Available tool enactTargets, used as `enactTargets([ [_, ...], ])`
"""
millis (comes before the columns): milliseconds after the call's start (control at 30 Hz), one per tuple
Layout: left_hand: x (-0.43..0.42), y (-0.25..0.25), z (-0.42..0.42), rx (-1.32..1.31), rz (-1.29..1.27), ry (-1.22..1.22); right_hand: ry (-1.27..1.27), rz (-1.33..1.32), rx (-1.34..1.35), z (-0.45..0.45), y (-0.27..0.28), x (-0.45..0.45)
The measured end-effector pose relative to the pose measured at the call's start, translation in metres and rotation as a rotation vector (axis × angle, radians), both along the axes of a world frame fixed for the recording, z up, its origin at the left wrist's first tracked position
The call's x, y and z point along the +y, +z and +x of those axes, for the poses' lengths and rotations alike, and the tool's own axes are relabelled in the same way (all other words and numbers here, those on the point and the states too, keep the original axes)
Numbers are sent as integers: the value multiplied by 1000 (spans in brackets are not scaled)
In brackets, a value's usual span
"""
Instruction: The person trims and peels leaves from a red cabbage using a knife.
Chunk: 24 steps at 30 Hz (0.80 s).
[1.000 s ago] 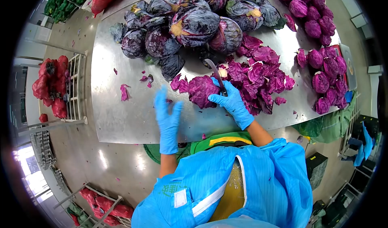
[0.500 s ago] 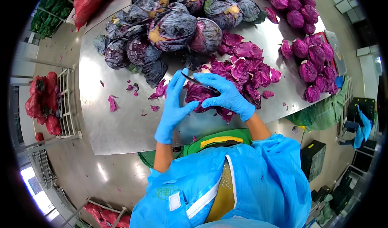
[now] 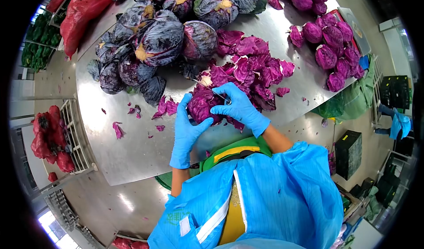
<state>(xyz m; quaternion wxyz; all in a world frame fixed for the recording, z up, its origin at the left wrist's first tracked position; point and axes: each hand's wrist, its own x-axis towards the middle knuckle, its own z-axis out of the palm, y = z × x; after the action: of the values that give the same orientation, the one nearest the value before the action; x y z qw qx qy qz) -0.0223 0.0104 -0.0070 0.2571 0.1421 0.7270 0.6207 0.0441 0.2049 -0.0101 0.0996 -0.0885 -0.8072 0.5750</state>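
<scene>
Both my hands wear blue gloves. My left hand [image 3: 187, 132] is wrapped round the left side of a purple cabbage [image 3: 203, 106]. My right hand [image 3: 240, 108] holds a knife [image 3: 216, 94], its handle mostly hidden by the fingers, and touches the cabbage's right side. The blade points up and left over the cabbage, near its pale stem end. Loose purple leaves [image 3: 247, 68] lie heaped just beyond and to the right. Dark untrimmed cabbages [image 3: 159, 39] are piled behind.
Peeled cabbages [image 3: 333, 37] sit at the metal table's [image 3: 141, 156] right, near a flat scale-like device [image 3: 355, 30]. Red mesh sacks [image 3: 86, 17] lie at the upper left. Leaf scraps [image 3: 117, 129] dot the left. Another person [image 3: 397, 123] stands far right.
My left hand has come in from the left and closed on the cabbage. My right hand has kept the knife, whose blade has tilted. The view has shifted, so the table appears turned.
</scene>
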Motion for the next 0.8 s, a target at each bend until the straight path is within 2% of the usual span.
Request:
enactTargets([
  [100, 8, 2, 0, 138, 35, -12, 103, 73, 52, -8, 0, 12],
  [233, 15, 11, -1, 261, -105, -67, 70, 329, 208, -4, -8, 5],
  [300, 15, 5, 0, 333, -157, -68, 53, 363, 230, -2, -12, 2],
  [433, 15, 6, 5, 391, -188, -54, 113, 389, 187, -2, -2, 9],
  [533, 14, 5, 6, 405, -192, -60, 234, 149, 23, -12, 4, 25],
  [800, 15, 9, 3, 396, -191, -89, 356, 395, 67, -18, 11, 32],
])
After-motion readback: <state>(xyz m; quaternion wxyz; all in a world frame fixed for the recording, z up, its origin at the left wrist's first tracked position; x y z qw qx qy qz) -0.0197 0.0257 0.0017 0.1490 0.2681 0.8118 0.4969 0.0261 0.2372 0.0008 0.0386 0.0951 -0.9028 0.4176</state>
